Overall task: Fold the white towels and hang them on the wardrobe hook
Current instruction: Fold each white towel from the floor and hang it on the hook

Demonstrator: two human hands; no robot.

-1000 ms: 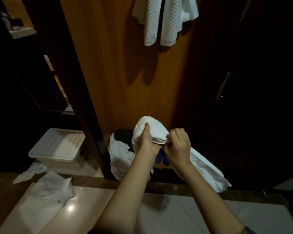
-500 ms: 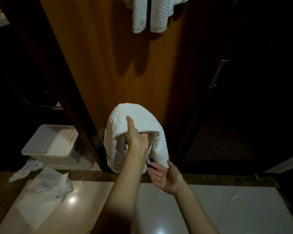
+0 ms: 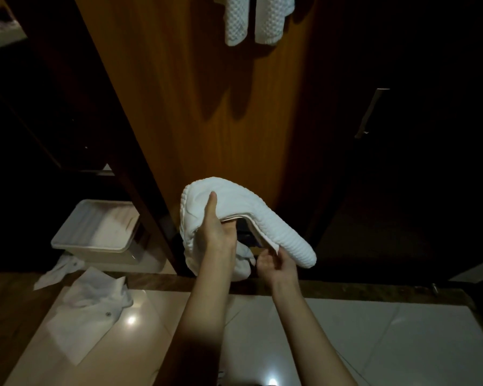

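A folded white towel [image 3: 265, 218] is draped in an arch over my left hand [image 3: 216, 229], thumb on top and fingers underneath, in front of the wooden wardrobe panel [image 3: 207, 107]. My right hand [image 3: 273, 264] is below the towel's right end, palm up, fingers touching its lower edge near a corner. Two white waffle towels [image 3: 254, 20] hang at the top of the panel; the hook itself is out of view.
A white plastic bin [image 3: 98, 232] stands on the floor at left, with white cloths [image 3: 92, 299] lying in front of it on the glossy tiles. A dark door with a metal handle [image 3: 370, 112] is at right. A dark wooden threshold [image 3: 374, 291] crosses the floor.
The towel's right end has swung out to the right and lengthened. My right hand has risen from open below it to touching its lower edge. My left hand keeps its hold.
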